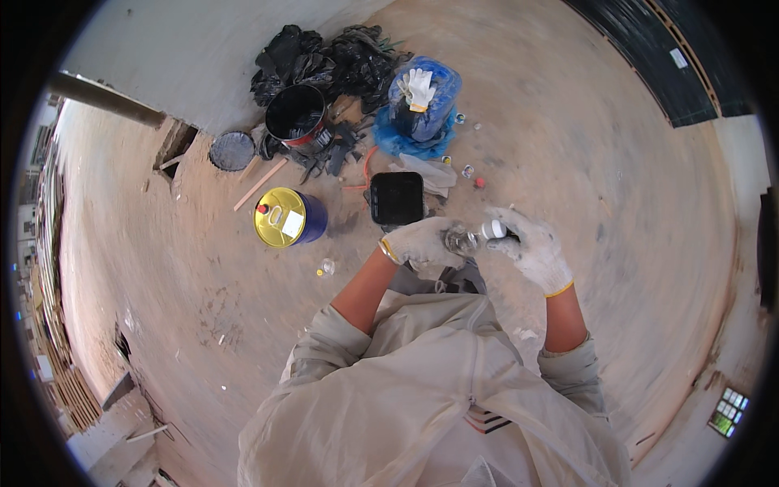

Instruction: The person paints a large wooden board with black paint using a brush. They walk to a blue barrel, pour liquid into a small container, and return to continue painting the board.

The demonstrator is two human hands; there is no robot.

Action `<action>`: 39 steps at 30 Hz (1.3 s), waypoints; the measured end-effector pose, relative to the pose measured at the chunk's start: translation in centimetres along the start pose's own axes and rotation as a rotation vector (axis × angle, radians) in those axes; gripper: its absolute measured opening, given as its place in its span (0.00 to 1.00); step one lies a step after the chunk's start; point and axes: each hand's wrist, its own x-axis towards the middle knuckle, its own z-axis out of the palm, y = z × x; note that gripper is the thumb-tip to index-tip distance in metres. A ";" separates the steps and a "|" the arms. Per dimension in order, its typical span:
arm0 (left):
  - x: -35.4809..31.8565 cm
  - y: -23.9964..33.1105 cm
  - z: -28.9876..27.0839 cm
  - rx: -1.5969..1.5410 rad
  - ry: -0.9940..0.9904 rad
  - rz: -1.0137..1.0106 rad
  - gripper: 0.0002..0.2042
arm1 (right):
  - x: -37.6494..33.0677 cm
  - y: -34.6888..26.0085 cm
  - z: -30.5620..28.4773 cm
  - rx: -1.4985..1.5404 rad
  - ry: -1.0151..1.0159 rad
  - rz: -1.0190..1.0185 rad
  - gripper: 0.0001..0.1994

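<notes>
Both my hands wear white knitted work gloves with dark smudges. My left hand (423,242) is wrapped round a small clear bottle (460,239), which lies sideways in front of my body. At its right end is a white cap (492,230), with the fingers of my right hand (531,250) closed on it. Just beyond my left hand stands a black square container (397,197) with a dark, shiny inside. To its left is a dark blue drum (312,217) with a yellow top and a red cap.
Farther off stand a black bucket (310,142), crumpled black plastic (324,61) and a blue plastic-wrapped bundle (438,89) with white gloves (418,87) on top. A wooden stick (261,184), a grey round lid-like disc (232,151) and a red cap (479,183) lie on the dusty floor.
</notes>
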 end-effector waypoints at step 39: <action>5.4 1.1 7.4 1.251 0.817 0.219 0.18 | -3.8 5.2 -0.9 0.485 0.101 0.492 0.18</action>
